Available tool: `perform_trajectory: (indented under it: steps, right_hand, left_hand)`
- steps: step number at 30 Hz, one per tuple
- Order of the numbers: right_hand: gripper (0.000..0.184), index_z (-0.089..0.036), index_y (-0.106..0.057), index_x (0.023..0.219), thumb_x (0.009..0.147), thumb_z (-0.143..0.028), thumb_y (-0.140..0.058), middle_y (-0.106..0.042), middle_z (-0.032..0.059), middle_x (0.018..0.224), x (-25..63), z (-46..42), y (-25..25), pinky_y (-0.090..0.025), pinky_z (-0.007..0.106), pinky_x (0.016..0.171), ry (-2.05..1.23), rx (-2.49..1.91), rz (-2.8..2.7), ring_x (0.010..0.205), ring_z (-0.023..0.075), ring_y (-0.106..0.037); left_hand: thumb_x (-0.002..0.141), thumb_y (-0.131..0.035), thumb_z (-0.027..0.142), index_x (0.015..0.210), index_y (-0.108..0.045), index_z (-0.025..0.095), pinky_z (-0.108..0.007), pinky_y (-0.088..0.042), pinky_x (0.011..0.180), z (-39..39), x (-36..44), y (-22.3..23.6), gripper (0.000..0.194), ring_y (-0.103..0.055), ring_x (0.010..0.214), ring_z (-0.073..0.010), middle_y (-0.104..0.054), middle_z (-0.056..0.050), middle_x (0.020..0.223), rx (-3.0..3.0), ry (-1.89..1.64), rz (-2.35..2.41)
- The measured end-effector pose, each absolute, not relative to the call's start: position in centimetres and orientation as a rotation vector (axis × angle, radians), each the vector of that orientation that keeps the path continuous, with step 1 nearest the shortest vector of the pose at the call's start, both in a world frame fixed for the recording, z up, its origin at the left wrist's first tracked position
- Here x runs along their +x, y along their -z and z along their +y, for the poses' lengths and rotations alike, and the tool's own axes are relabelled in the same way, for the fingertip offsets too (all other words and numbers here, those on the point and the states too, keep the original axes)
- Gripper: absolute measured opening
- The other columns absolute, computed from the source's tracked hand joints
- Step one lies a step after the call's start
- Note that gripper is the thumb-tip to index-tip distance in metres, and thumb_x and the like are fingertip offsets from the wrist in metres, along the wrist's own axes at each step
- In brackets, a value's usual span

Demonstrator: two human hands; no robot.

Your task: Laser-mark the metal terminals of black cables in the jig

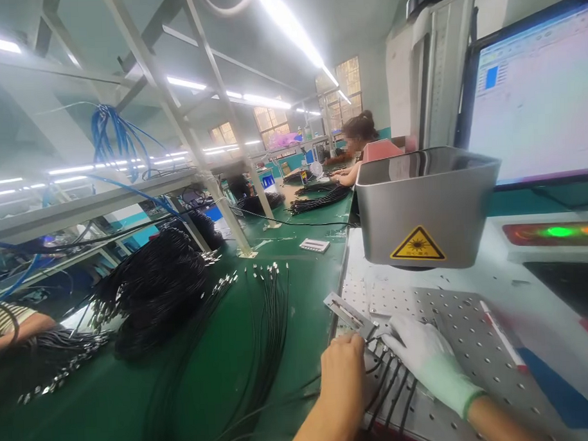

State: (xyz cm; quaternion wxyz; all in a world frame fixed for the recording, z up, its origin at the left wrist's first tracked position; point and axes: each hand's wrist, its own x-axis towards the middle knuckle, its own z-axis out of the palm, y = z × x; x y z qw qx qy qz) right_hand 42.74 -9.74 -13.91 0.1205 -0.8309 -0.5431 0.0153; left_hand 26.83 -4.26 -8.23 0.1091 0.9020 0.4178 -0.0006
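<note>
White-gloved R hand (424, 348) + bare L hand (344, 360) at blk cables (398, 397); fingers curled, can't tell grip.

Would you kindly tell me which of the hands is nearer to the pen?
Right. The gloved right hand is left of the pen, not touching it; the bare left hand is farther left.

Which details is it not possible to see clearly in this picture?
Left hand, head view: most fingertips hidden behind its knuckles.
Right hand, head view: palm hidden by the hand's back.
Screen, head view: writing blurred, right side cut off by the edge.
Warning label, head view: words too small to read.
</note>
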Motion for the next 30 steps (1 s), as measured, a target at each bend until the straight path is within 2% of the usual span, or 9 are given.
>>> perform_trajectory:
  steps: [3, 8, 11, 16, 24, 27, 30]
  right_hand:
    - [0.022, -0.022, -0.056, 0.083, 0.091, -0.034, -0.040, -0.066, 0.0049, 0.089, 43.0, -9.7, 14.4, -0.028, 0.032, 0.064, 0.004, -2.408, -1.597, 0.082, 0.0223, -0.061]
    - [0.024, -0.022, -0.055, 0.083, 0.092, -0.035, -0.037, -0.066, 0.0056, 0.089, 43.2, -9.7, 14.8, -0.029, 0.032, 0.063, -0.008, -2.426, -1.613, 0.081, 0.0226, -0.062]
    - [0.023, -0.022, -0.055, 0.082, 0.091, -0.035, -0.038, -0.066, 0.0049, 0.090, 43.2, -9.7, 14.7, -0.031, 0.032, 0.064, -0.031, -2.407, -1.616, 0.083, 0.0215, -0.062]
    - [0.025, -0.023, -0.055, 0.080, 0.091, -0.036, -0.037, -0.066, 0.0053, 0.084, 43.5, -9.7, 14.8, -0.029, 0.032, 0.061, -0.015, -2.384, -1.621, 0.077, 0.0220, -0.062]
    - [0.026, -0.023, -0.054, 0.077, 0.091, -0.041, -0.041, -0.066, 0.0029, 0.081, 43.3, -9.4, 14.2, -0.027, 0.030, 0.058, -0.061, -2.421, -1.571, 0.072, 0.0197, -0.061]
    - [0.025, -0.024, -0.055, 0.077, 0.090, -0.042, -0.044, -0.067, 0.0027, 0.080, 43.0, -9.3, 13.1, -0.024, 0.031, 0.056, -0.100, -2.472, -1.546, 0.070, 0.0197, -0.061]
    - [0.023, -0.024, -0.057, 0.080, 0.090, -0.040, -0.045, -0.069, 0.0032, 0.084, 42.8, -9.3, 12.3, -0.023, 0.031, 0.057, -0.136, -2.500, -1.545, 0.072, 0.0199, -0.062]
  left_hand:
    - [0.084, -0.049, 0.011, 0.097, -0.062, 0.019, -0.027, -0.045, 0.074, -4.4, 27.2, 8.7, 0.020, -0.062, 0.094, -0.0217, -0.066, -0.006, 0.097, 2.773, 0.150, 1.186]
    - [0.089, -0.047, 0.013, 0.103, -0.061, 0.016, -0.033, -0.049, 0.083, -4.6, 27.0, 9.7, 0.020, -0.062, 0.097, -0.0221, -0.066, -0.009, 0.100, 2.946, 0.197, 1.062]
    - [0.090, -0.049, 0.016, 0.105, -0.062, 0.011, -0.036, -0.052, 0.080, -4.9, 27.3, 10.1, 0.020, -0.063, 0.093, -0.0240, -0.066, -0.012, 0.097, 3.098, 0.196, 0.967]
    - [0.087, -0.054, 0.019, 0.101, -0.063, 0.004, -0.036, -0.053, 0.069, -5.4, 27.8, 11.1, 0.023, -0.065, 0.081, -0.0243, -0.067, -0.016, 0.087, 3.384, 0.075, 0.687]
    - [0.087, -0.051, 0.017, 0.091, -0.064, 0.005, -0.032, -0.049, 0.063, -5.8, 28.0, 11.6, 0.018, -0.062, 0.074, -0.0219, -0.065, -0.014, 0.079, 3.501, 0.067, 0.477]
    - [0.088, -0.050, 0.016, 0.093, -0.063, 0.006, -0.033, -0.049, 0.067, -5.3, 28.0, 11.2, 0.017, -0.062, 0.079, -0.0218, -0.065, -0.013, 0.082, 3.435, 0.150, 0.499]
    - [0.089, -0.051, 0.017, 0.105, -0.060, 0.009, -0.033, -0.049, 0.072, -4.5, 28.0, 10.9, 0.020, -0.062, 0.083, -0.0210, -0.065, -0.011, 0.090, 3.290, 0.212, 0.666]
